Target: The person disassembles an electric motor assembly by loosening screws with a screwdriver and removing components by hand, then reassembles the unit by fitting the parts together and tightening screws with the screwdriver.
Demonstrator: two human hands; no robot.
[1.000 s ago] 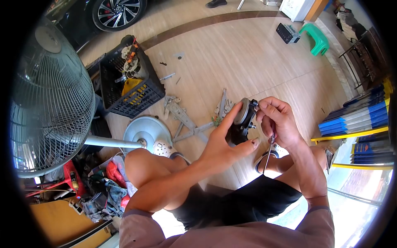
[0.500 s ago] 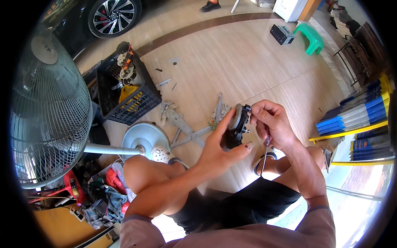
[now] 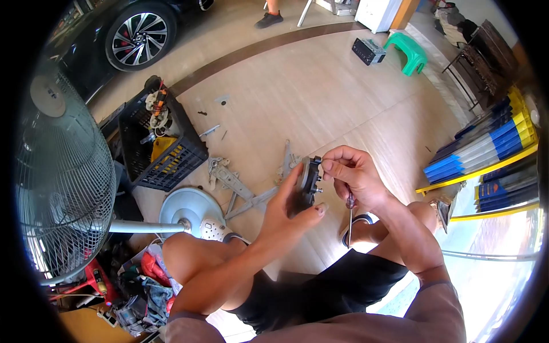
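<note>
My left hand [image 3: 286, 208] is closed around a round black part [image 3: 309, 182] with a greyish rim and small studs on its right face. The part is tilted on edge, with its back hidden by the fingers. At its upper right edge, the thumb and index finger of my right hand [image 3: 355, 178] pinch close to a small black knob. The lower fingers of that hand are wrapped around a screwdriver [image 3: 350, 220], its shaft pointing down toward my knee. Whether the pinch also holds something tiny cannot be seen.
Metal scissor-type linkages [image 3: 234, 186] lie on the floor beyond my hands. A black crate [image 3: 189, 151] of parts and a standing fan [image 3: 63, 183] are at left. Packages on a yellow-edged rack [image 3: 480, 151] stand right; a green stool [image 3: 409, 51] and car stereo [image 3: 368, 51] lie farther off.
The view has shifted, so the surroundings sit lower and further left. My hands keep their grips; the round part is turned more edge-on. A person's foot at the back shows more.
</note>
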